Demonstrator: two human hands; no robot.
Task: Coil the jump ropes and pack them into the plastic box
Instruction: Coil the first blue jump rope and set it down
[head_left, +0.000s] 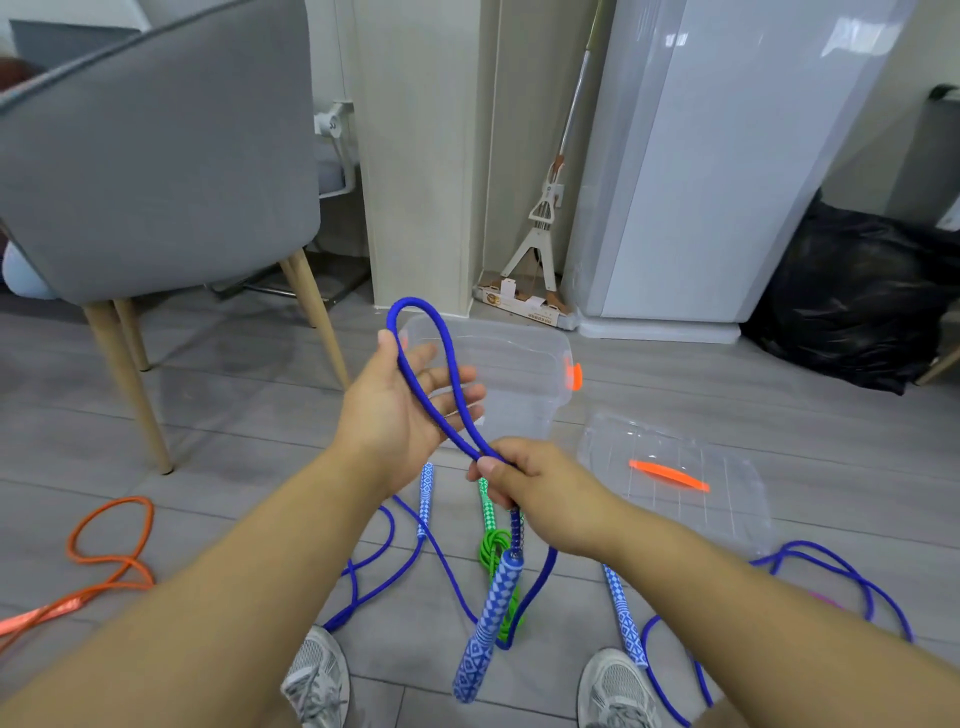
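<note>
Right grip (543, 493): fingers curled, thumb and forefinger pinching the blue rope (457, 395) at the spot where two strands come together.
Handle (485, 623): hangs straight down just below that pinch, above the floor (234, 415).
Left grip (410, 405): wide open, palm up, fingers straight; the rope only lies across it, with the thumb alongside the left strand.
Loop (410, 304): its long axis runs from the pinch up and away over the left palm; the bend stands past the left fingertips.
Slack (540, 577): drops from under the right grip to the floor between the shoes. Which floor strand it joins I cannot tell.
Box (524, 343): open on the floor, straight beyond the loop's bend; the left grip is nearer to it. Its lid (675, 499) lies apart to the right.
Next turn, likely: the slack has to come up from below the right grip and go round the left palm along that same axis.
Other ropes: green rope (493, 545) and orange rope (104, 545) lie uncoiled on the floor.
</note>
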